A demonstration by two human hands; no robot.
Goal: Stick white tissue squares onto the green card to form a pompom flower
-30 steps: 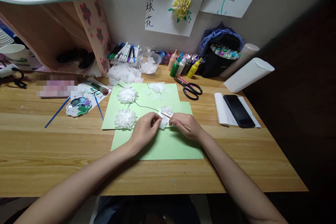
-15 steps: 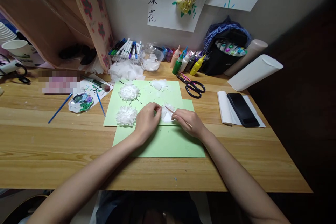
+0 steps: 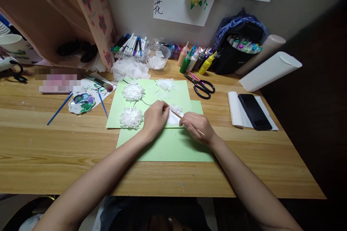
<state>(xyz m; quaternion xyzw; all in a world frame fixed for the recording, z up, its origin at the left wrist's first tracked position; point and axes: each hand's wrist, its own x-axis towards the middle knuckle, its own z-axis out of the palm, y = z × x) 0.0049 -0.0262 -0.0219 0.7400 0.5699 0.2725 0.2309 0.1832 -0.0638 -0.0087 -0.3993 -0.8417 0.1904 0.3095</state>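
Observation:
Fingers closed round a thin wooden stick [image 3: 176,114], my right hand [image 3: 199,128] points its tip to the left. My left hand [image 3: 155,117] is closed in a pinch close to that tip; what its fingers hold is hidden. Between the hands a partly built white paper flower [image 3: 176,109] shows on the light green sheet [image 3: 173,95]. Two full, ruffled white paper flowers, an upper one [image 3: 133,91] and a lower one [image 3: 131,117], sit left of my left hand. Loose white tissue pieces [image 3: 165,84] lie at the sheet's top. A second green sheet [image 3: 173,148] lies underneath.
Black scissors [image 3: 202,88] lie beyond the sheet at the right. Behind stand paint bottles [image 3: 185,63], a clear bowl [image 3: 157,59], tissue paper [image 3: 128,69] and markers [image 3: 131,46]. A paint palette [image 3: 81,103] lies left; a phone [image 3: 255,112] rests at right.
The view has shifted slightly. Both hands stay by the unfinished flower, with the stick still in my right hand and its tip now nearer my left fingertips.

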